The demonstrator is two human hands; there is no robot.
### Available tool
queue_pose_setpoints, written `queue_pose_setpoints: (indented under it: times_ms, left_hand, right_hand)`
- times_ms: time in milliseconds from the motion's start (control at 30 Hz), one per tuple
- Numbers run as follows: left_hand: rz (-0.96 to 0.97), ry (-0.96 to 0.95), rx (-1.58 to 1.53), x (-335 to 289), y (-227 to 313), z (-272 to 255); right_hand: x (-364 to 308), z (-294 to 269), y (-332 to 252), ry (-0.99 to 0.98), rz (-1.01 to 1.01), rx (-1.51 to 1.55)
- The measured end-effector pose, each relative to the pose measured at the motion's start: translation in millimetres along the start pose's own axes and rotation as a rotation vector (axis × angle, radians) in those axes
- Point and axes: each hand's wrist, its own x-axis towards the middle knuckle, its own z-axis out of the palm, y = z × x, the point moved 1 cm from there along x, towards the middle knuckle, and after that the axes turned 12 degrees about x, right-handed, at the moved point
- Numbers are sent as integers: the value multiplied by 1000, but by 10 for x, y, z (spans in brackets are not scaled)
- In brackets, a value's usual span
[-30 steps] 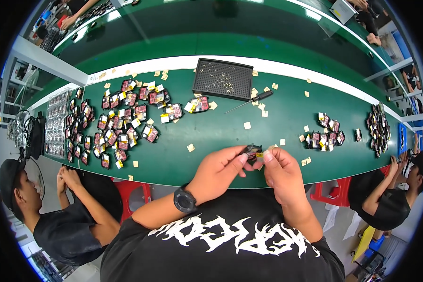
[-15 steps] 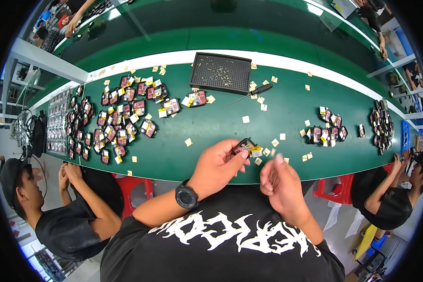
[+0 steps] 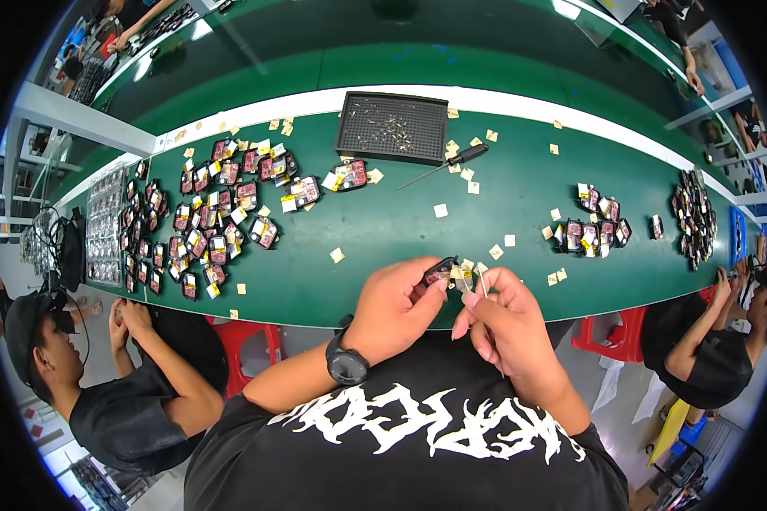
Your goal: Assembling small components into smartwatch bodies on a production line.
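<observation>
Pinching a thin, pale, rod-like tool (image 3: pixel 483 281) in the bare right hand (image 3: pixel 507 322), aimed lengthwise away from the black-shirted torso (image 3: pixel 383 477); gripping, just left of its tip, a black-rimmed, red-faced module (image 3: pixel 437 272) between thumb and fingers of the bare left hand (image 3: pixel 396 307).

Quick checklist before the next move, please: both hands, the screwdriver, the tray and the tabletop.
1. Left hand gripping the black unit: ok.
2. Right hand free: not ok, a thin pale stick is in its fingers.
3. Screwdriver lying out of both hands: ok, near the black tray.
4. Black tray standing open side up: ok, small pieces inside.
5. Tabletop free of loose pale squares: not ok, many scattered.
6. Unit undamaged: cannot tell, partly covered by fingers.
</observation>
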Motion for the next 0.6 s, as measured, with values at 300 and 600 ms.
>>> queue_pose_setpoints:
  times_ms: [300, 600]
  left_hand:
    - [231, 86, 178, -9, 59, -1]
    - [101, -83, 75, 10, 20, -94]
  right_hand:
    - [17, -23, 52, 10, 67, 23]
    - [43, -51, 233, 2, -59, -5]
